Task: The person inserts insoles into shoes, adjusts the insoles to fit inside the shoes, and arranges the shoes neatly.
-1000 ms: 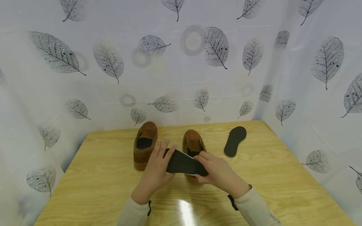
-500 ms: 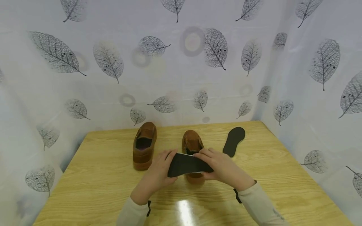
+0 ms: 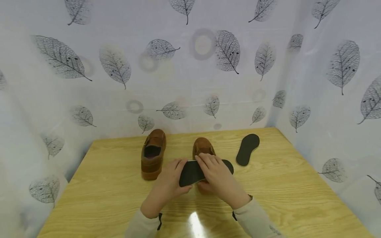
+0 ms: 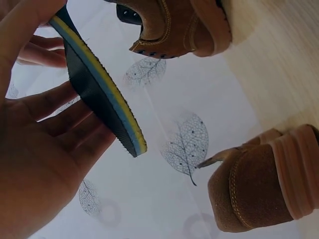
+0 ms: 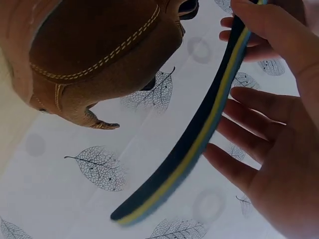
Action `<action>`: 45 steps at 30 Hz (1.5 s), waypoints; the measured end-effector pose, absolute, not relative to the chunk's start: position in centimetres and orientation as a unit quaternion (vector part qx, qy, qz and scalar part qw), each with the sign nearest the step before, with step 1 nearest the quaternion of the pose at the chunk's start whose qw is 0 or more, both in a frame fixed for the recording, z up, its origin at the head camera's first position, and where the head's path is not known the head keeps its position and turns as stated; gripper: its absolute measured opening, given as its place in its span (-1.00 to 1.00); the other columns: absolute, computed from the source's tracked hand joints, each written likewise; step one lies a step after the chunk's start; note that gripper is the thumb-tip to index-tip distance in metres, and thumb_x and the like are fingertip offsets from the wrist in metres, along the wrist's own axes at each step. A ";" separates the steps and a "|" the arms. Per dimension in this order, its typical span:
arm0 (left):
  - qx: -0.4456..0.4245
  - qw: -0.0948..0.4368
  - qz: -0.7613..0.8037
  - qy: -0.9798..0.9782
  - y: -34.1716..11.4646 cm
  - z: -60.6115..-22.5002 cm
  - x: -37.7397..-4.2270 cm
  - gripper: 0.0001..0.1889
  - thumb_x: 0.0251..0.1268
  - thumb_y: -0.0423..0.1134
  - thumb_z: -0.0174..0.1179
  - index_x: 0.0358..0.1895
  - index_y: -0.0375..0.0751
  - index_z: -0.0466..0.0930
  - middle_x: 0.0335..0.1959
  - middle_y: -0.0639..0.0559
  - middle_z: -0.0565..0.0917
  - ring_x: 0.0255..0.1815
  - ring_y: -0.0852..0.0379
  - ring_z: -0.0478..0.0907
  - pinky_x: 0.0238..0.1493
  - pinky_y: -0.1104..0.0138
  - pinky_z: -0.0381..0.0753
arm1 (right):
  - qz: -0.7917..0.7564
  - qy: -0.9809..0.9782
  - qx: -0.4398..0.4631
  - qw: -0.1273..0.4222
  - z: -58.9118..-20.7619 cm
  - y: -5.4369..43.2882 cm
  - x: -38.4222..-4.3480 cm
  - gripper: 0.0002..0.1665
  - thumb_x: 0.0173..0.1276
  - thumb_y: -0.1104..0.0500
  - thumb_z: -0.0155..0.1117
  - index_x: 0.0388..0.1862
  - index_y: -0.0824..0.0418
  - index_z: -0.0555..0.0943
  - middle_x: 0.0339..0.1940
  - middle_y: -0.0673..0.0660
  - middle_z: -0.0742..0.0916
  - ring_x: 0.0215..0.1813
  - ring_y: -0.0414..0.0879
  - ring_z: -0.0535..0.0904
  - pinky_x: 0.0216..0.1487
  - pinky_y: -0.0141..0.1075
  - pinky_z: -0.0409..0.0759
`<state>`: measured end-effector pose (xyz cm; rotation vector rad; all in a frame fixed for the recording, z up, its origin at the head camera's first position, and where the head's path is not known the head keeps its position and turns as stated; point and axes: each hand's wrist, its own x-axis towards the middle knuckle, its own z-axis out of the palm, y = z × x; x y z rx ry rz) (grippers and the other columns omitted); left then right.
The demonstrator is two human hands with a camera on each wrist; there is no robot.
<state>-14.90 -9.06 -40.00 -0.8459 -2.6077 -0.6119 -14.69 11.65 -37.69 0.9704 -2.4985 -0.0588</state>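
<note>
While the light wooden table and the white leaf-print curtain behind it look the same as a second ago, the work has shifted: the flat black foam insole with a yellow middle layer was tilted across the front of the right-hand brown suede shoe and now lies nearly level over that shoe's heel opening, its far end sticking out to the right. Judgement: this reads as lining up to seat the insole in the shoe, not yet inserted. The left-hand brown suede shoe stands just beside, untouched, and a second black insole lies flat on the table well apart to the right. Left hand holds the near end of the insole, thumb under, fingers curled over its edge; in the left wrist view the insole sits edge-on between palm and fingers. Right hand lies over the insole's middle, fingers spread and laid forward on the top face, thumb hidden; the right wrist view shows the strip bowed, fingertip curled over its far end, other fingers apart behind it.
</note>
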 end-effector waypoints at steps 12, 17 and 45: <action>-0.333 0.151 -0.218 -0.905 -8.6 -39.5 -14.6 -0.25 -0.07 -0.01 0.51 0.23 -0.23 0.48 0.06 -0.12 0.57 0.06 -0.08 0.53 -0.07 0.12 0.60 | 0.049 -0.911 0.379 0.153 -37.3 12.7 -15.3 -0.26 0.03 -0.08 0.55 0.11 0.27 0.53 0.00 0.11 0.57 -0.02 -0.01 0.54 -0.02 -0.12 0.56; -0.356 0.152 -0.226 -0.894 -8.6 -39.6 -14.7 -0.36 -0.01 -0.04 0.48 0.18 -0.17 0.53 0.03 -0.07 0.59 0.03 -0.01 0.55 -0.07 0.16 0.60 | 0.073 -0.899 0.396 0.172 -37.4 13.3 -15.1 -0.47 0.05 -0.03 0.54 -0.07 0.21 0.61 -0.20 0.02 0.57 -0.26 -0.15 0.51 -0.27 -0.28 0.58; -0.429 0.214 -0.150 -0.865 -6.1 -39.5 -21.6 -0.64 0.13 -0.35 0.37 0.00 -0.33 0.58 -0.16 -0.08 0.58 -0.17 0.03 0.55 -0.21 0.30 0.59 | 0.354 -0.932 0.075 -0.009 -35.1 19.4 -12.9 -0.62 0.14 -0.02 0.46 -0.45 0.22 0.51 -0.62 0.00 0.54 -0.59 -0.18 0.41 -0.56 -0.36 0.41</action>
